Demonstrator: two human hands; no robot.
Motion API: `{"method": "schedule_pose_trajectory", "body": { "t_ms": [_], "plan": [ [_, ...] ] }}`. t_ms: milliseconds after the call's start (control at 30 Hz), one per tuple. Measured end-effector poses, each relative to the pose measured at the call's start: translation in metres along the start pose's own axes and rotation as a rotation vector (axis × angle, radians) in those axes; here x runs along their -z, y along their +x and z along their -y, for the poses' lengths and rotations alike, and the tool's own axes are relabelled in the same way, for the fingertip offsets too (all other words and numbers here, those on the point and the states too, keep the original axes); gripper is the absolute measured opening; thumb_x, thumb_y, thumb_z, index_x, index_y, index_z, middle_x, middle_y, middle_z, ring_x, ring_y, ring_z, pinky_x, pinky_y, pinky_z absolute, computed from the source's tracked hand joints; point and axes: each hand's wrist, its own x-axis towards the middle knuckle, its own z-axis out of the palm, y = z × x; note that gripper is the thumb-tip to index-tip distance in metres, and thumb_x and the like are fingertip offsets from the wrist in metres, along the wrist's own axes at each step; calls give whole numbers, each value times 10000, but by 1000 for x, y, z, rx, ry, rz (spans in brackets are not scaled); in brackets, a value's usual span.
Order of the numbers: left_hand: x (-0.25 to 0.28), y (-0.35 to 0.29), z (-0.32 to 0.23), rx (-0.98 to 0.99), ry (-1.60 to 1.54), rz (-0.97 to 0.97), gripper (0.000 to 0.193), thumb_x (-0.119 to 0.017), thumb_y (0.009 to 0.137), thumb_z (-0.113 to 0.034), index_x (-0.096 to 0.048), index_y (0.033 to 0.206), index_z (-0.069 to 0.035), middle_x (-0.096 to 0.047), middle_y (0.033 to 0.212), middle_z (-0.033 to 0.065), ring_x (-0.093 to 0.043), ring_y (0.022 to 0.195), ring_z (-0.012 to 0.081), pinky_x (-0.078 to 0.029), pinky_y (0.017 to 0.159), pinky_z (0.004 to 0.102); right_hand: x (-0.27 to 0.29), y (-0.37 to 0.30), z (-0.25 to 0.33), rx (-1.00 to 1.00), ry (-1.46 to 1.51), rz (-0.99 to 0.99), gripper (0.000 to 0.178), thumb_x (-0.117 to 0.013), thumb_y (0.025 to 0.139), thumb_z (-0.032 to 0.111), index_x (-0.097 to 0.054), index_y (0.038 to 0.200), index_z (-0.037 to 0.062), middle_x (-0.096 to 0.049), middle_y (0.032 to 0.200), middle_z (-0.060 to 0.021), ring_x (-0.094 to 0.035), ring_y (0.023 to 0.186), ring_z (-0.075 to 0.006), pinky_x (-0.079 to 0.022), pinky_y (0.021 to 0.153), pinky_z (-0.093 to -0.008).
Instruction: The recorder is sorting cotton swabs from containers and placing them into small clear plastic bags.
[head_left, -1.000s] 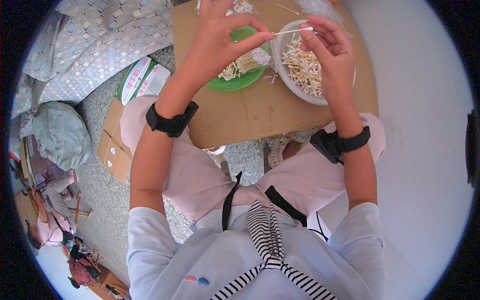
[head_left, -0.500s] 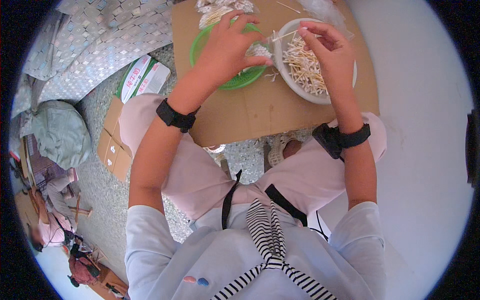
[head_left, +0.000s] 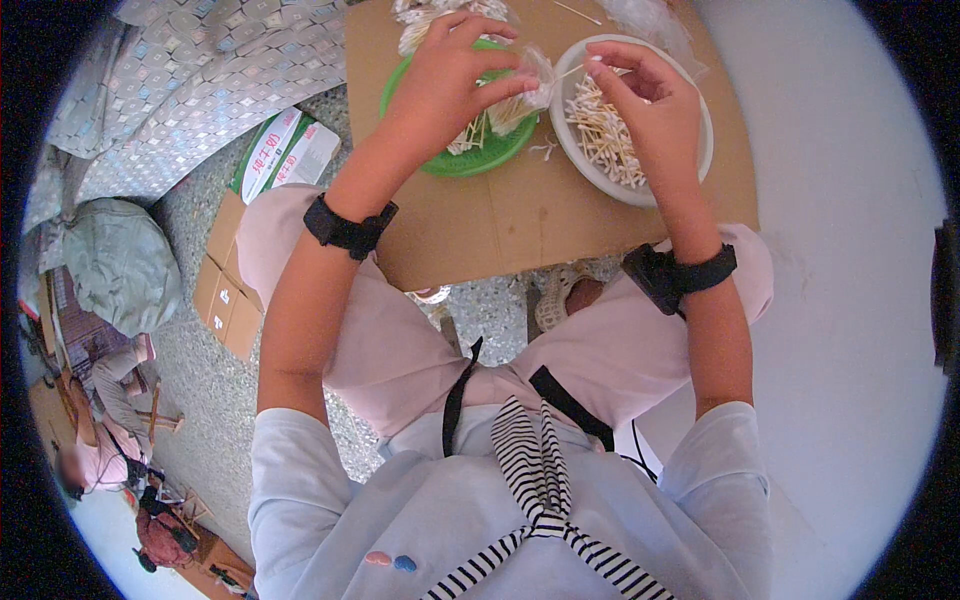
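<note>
My left hand [head_left: 440,85] is over a green plastic basket [head_left: 395,95], its thumb and fingers closed on a clear plastic bag [head_left: 540,85] of cotton swabs. My right hand [head_left: 650,95] pinches a single cotton swab [head_left: 570,73] between thumb and fingertips, above a white bowl [head_left: 590,190]. That swab points left, its far end close to the bag; whether it touches is too small to tell. Many loose cotton swabs [head_left: 605,135] fill the bowl, and a few more swabs [head_left: 470,135] lie in the basket, partly hidden by my left hand.
Both containers stand on a brown cardboard-topped table [head_left: 480,225]. Packed swabs [head_left: 415,30] lie at its far edge, near a lone swab [head_left: 580,12] and clear plastic bags [head_left: 650,20]. A white wall [head_left: 830,250] is at the right; boxes [head_left: 285,150] stand left. Two people sit far left.
The bag in my left hand has tilted and come up toward the right hand, uncovering swabs in the basket. My right hand has shifted slightly left with its swab.
</note>
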Motion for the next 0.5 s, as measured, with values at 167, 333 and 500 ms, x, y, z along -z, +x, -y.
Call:
{"method": "schedule_pose_trajectory", "body": {
  "t_ms": [167,333,500],
  "plan": [
    [2,1,3,-22,-98,-13,188,-663,822,-292,-737,958,-187,-594,1171,45,-484,1154,280,-327,1022,409,-4,0,4,-25,143,-40,195,-714,827,161,-675,983,51,-675,874,-7,-572,652,-55,-461,578,-192],
    [6,1,-3,20,-110,7,186,-661,827,-294,-741,945,-174,-600,1174,49,-497,1142,273,-333,1015,405,2,3,11,59,238,-186,204,-720,822,158,-664,974,33,-670,869,-9,-579,662,-56,-467,577,-197],
    [6,3,-2,13,-133,-8,188,-652,838,-281,-739,963,-169,-606,1164,48,-508,1136,259,-333,1017,396,-3,0,5,17,129,-74,184,-719,820,154,-674,957,40,-672,859,-2,-577,662,-52,-469,593,-193]
  ]
}}
